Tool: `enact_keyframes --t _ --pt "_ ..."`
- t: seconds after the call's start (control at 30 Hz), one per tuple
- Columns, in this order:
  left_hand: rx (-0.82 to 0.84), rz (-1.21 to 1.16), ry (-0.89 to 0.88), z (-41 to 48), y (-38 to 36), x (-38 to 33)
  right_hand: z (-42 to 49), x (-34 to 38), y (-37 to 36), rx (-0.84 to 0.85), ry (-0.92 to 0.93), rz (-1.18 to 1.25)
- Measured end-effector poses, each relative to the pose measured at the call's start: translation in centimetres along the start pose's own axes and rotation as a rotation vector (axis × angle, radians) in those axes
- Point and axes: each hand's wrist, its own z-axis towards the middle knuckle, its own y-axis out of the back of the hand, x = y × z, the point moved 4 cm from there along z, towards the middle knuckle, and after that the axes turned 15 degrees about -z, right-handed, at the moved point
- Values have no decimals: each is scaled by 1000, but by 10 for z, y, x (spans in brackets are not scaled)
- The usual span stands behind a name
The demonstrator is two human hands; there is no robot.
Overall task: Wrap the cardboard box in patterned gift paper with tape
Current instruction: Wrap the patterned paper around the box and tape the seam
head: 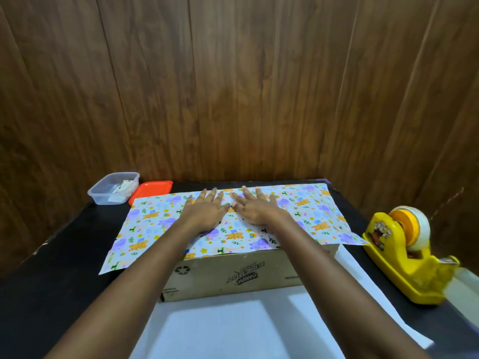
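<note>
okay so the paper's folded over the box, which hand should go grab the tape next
Right, probably. The yellow tape dispenser stands on the right, nearer the right hand. The left hand can hold the gift paper flat on the cardboard box.

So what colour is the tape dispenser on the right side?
The tape dispenser is yellow, with an orange hub inside the tape roll; the head view shows it.

Both arms are stretched straight out in front, bare forearms running up from the bottom corners and angling in toward each other. Left hand (207, 209) and right hand (255, 209) are palms down, flat, fingers spread and pointing away, thumbs pretty much touching in the middle.
</note>
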Motion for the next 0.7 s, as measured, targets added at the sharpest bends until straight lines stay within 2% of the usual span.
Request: enact_keyframes --t 0.13,0.2,0.27,0.33,0.4,0.63,0.7 --pt "5 36 43 -4 3 -7 -14 -57 -5 -16 -173 72" --pt "29 58 52 -14 3 -18 -19 -66 -6 -11 -180 71" --pt "115 73 -24 -36 -3 -37 -20 -64 -5 -18 -172 60" --pt "213 7 -80 -64 -10 -51 -20 -62 -5 -25 -170 52" --pt "239 -20 -111 -87 -17 -58 -21 -61 -4 -26 -158 50" --pt "59 65 -183 -99 -31 -56 -55 -68 -9 -62 -103 31" --pt "28 91 -191 -100 -32 -58 -73 -67 -11 -65 -35 64"
